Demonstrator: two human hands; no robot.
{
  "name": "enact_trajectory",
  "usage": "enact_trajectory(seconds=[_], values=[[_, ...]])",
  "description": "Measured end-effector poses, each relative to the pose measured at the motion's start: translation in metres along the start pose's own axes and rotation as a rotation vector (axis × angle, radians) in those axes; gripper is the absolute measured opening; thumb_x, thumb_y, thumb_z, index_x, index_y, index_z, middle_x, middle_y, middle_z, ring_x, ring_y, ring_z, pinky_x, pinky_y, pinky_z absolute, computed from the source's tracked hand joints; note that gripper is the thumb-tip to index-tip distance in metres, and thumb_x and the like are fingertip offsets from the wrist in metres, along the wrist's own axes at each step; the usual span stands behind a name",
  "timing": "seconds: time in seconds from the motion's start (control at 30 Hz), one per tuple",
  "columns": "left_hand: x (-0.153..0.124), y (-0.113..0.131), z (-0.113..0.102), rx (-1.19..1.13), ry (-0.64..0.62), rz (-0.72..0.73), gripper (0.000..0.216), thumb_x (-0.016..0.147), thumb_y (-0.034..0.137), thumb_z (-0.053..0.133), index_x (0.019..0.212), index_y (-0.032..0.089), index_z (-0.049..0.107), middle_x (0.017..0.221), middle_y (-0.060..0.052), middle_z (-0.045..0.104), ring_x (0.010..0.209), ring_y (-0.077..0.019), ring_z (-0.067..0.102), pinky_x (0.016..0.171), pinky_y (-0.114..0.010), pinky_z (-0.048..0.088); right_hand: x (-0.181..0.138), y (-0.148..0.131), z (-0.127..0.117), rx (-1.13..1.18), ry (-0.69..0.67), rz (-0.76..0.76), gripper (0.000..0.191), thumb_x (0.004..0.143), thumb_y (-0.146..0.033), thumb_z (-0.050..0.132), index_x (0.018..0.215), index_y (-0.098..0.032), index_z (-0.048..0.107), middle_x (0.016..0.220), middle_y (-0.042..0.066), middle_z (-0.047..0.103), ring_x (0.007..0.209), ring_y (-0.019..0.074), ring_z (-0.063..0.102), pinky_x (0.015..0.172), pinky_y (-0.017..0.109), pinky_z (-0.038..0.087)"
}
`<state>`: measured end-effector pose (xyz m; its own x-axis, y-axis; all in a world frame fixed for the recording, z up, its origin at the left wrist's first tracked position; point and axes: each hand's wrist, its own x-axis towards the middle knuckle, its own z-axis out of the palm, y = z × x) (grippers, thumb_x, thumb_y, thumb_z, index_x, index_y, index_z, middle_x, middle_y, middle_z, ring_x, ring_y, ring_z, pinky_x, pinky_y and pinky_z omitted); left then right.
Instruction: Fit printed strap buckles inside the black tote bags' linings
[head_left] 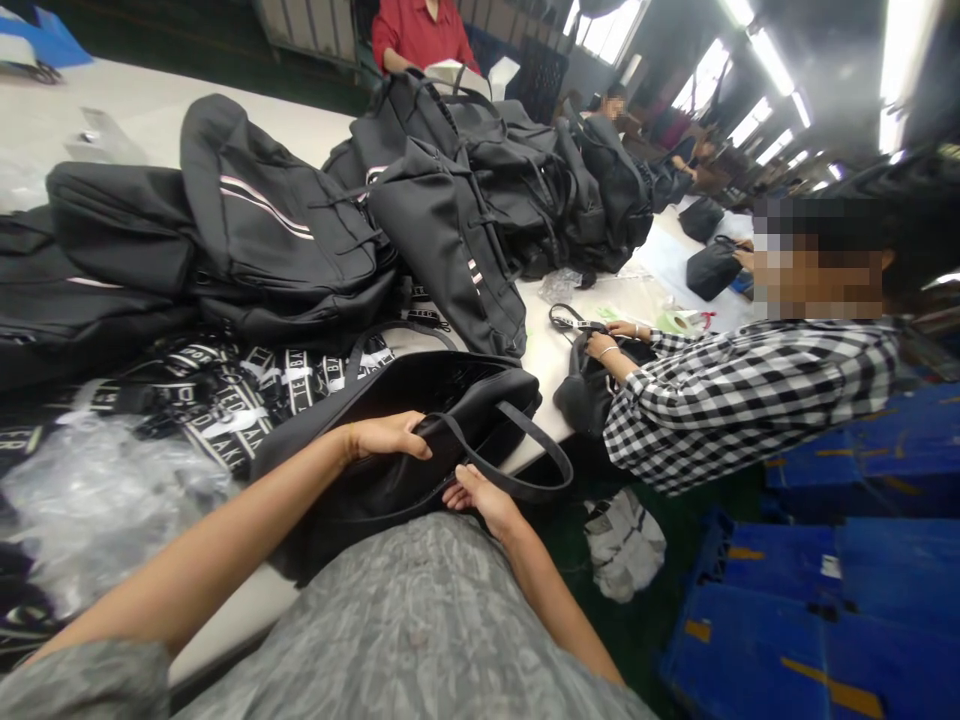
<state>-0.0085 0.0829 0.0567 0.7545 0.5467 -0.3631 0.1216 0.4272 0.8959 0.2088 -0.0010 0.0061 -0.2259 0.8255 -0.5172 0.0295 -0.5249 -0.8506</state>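
A black tote bag [442, 400] with long handles lies at the near edge of the white table [547, 360], against my lap. My left hand [386, 436] is closed on the bag's upper rim, thumb over the edge. My right hand [480, 497] grips the bag's lower rim beside a hanging handle [540, 470]. Between the two hands the bag's mouth is held apart. Its inside is dark and I cannot see into it.
Black backpacks [285, 230] are piled across the table, over printed black-and-white straps [225, 390] and clear plastic [97, 500] at left. A co-worker in a checked shirt [750, 400] handles another bag at right. Blue crates [825, 600] stand on the floor.
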Motion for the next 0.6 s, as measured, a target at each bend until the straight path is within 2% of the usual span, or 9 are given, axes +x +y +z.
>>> enact_trajectory(seconds=[0.2, 0.4, 0.6], values=[[0.000, 0.003, 0.003, 0.024, -0.009, -0.017, 0.026, 0.064, 0.024, 0.070, 0.086, 0.013, 0.063, 0.083, -0.004, 0.071, 0.068, -0.0181, 0.065, 0.060, -0.022, 0.053, 0.004, 0.003, 0.004, -0.034, 0.052, -0.058, 0.058, 0.070, -0.072, 0.058, 0.067, -0.015, 0.057, 0.058, 0.003, 0.064, 0.047, 0.0088, 0.055, 0.048, 0.021, 0.039], [0.001, 0.001, 0.004, 0.018, -0.043, -0.023, 0.026, 0.064, 0.025, 0.070, 0.086, 0.013, 0.063, 0.086, -0.005, 0.072, 0.068, -0.0203, 0.067, 0.061, -0.026, 0.055, 0.005, 0.010, 0.004, -0.065, 0.102, -0.088, 0.052, 0.074, -0.067, 0.056, 0.065, -0.016, 0.056, 0.055, 0.002, 0.062, 0.045, 0.0088, 0.052, 0.047, 0.022, 0.037], [0.006, -0.002, 0.002, 0.015, -0.088, -0.012, 0.030, 0.065, 0.023, 0.069, 0.092, 0.011, 0.067, 0.091, -0.007, 0.072, 0.076, -0.0216, 0.068, 0.067, -0.026, 0.055, 0.008, 0.013, 0.000, -0.141, 0.080, -0.135, 0.053, 0.078, -0.066, 0.052, 0.065, -0.016, 0.057, 0.054, 0.002, 0.060, 0.046, 0.0093, 0.050, 0.049, 0.023, 0.039]])
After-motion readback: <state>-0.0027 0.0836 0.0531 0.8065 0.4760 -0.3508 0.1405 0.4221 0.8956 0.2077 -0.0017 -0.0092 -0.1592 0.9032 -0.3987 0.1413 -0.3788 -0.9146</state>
